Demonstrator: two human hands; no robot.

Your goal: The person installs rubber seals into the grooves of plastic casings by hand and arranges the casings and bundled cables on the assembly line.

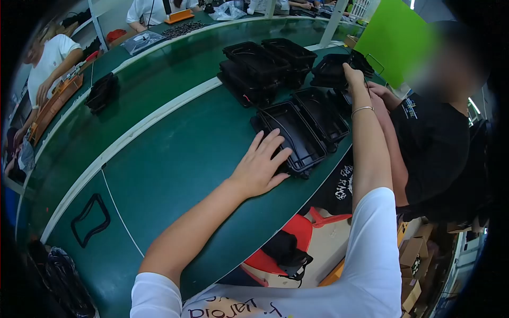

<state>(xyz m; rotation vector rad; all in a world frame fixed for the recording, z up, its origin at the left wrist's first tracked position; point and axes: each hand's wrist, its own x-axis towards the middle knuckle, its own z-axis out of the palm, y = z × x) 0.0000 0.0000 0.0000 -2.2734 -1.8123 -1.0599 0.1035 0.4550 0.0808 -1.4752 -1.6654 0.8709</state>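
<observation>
Touching a black tray [309, 139] (cord [287, 129] across it), the left hand [258, 165] spreads wide; right hand [354, 77]: grip unclear.

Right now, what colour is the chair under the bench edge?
Red, with a black item on it; head view.

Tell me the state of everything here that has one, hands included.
Left hand: fingers spread, on the near tray.
Right hand: at a far black part, grip unclear.
Near tray: open side up.
Black frame: lying loose.
Tray stacks: piled, top ones open.
Red seat: black item on it.
</observation>
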